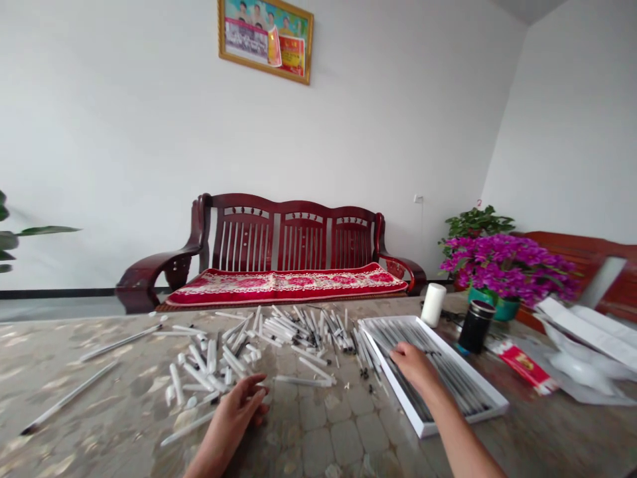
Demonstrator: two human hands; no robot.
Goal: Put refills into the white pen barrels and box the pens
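Note:
My right hand [414, 364] is over a shallow white box [421, 425] lined with rows of grey, pen-like sticks [462, 388]. Its fingers are bent down toward the sticks, and their tips are hidden, so what they hold cannot be made out. My left hand [241, 406] hovers at or just above the table, fingers loosely curved and apart, with nothing visible in it. Beside it lies a loose pile of white pen barrels and caps [212, 358]. More pen parts [293, 326] are heaped farther back, and small black pieces [365, 375] lie near the box.
Long pen-like sticks [70, 398] lie at the left of the patterned table [318, 431]. On the right stand a white cylinder [433, 305], a black jar [476, 326], purple flowers [507, 265], a red packet [527, 365] and plastic wrapping [577, 365]. A wooden bench [298, 232] stands behind.

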